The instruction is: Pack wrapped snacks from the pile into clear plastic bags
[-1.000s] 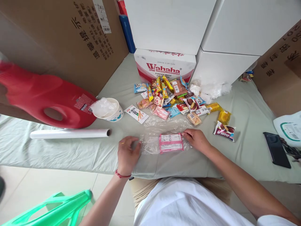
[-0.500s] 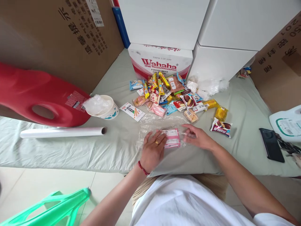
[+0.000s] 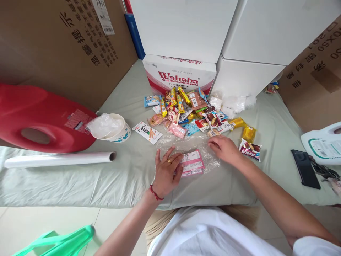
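A pink-and-white packet (image 3: 194, 161) with printed labels lies on a crumpled sheet of clear plastic film (image 3: 211, 158) on the bed-like surface. My left hand (image 3: 167, 172) rests over the packet's left side and the film, its fingers spread and flat. At the film's upper right edge, my right hand (image 3: 225, 151) has its fingers together on the film, beside a small wrapped biscuit (image 3: 213, 133). Its thumb is hidden. Just beyond both hands lies a heap of wrapped snacks (image 3: 183, 106), with a white snack packet (image 3: 147, 132) to its left.
On the left are a paper cup (image 3: 124, 133) with plastic inside, a white film roll (image 3: 58, 159) and a red jug (image 3: 53, 117). A Wahaha carton (image 3: 179, 73) stands behind the snacks. To the right lie a phone (image 3: 305, 169) and a white bottle (image 3: 323, 144).
My left hand has shifted left on the packet, uncovering more of it, and its fingers have spread. My right hand's fingers have closed together near the film's upper edge. The view has tilted slightly.
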Tool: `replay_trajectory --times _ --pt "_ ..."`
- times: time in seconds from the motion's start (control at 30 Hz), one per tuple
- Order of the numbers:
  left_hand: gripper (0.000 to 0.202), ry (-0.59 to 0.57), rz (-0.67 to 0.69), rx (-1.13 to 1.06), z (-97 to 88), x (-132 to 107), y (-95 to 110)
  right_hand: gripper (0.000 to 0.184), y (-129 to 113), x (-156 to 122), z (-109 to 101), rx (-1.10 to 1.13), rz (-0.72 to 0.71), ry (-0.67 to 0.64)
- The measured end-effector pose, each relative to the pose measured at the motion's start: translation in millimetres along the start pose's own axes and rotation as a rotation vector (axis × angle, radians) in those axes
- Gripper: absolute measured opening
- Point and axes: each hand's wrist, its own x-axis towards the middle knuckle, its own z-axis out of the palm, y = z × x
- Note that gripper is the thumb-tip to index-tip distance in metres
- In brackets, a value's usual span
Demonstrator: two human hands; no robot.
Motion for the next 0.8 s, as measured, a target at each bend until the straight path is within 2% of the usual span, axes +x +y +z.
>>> replay_trajectory --times 0.1,0.23,0.3,0.37,0.47,0.57,0.7,0.8 --pt "0.03 0.018 0.042 -0.058 -2.0 2 -3 0.024 -18 30 7 -0.113 -0.218 0.014" --pt "0.037 0.0 0.074 -0.097 -0.6 6 -7 0.037 -29 57 21 -0.21 -0.311 -0.138" --pt "0.039 -0.007 0.075 -0.102 0.9 9 -9 0.042 -29 64 27 -0.236 -0.282 -0.216" --pt "0.035 0.009 0.08 -0.1 1.9 11 -10 0.04 -27 69 30 -0.223 -0.219 -0.258" --pt "0.027 0.042 0.06 -0.092 1.5 15 -8 0.018 -26 74 32 -0.157 -0.131 -0.292" --pt "0.019 0.029 0.02 -0.072 -0.4 19 -2 0.005 -28 73 29 -0.111 -0.146 -0.271" --pt "0.016 0.01 -0.023 -0.04 -0.6 22 3 0.009 -32 68 21 0.044 -0.179 -0.245" --pt "0.016 0.026 -0.059 -0.033 2.2 22 2 0.021 -35 70 20 0.081 -0.06 -0.296"
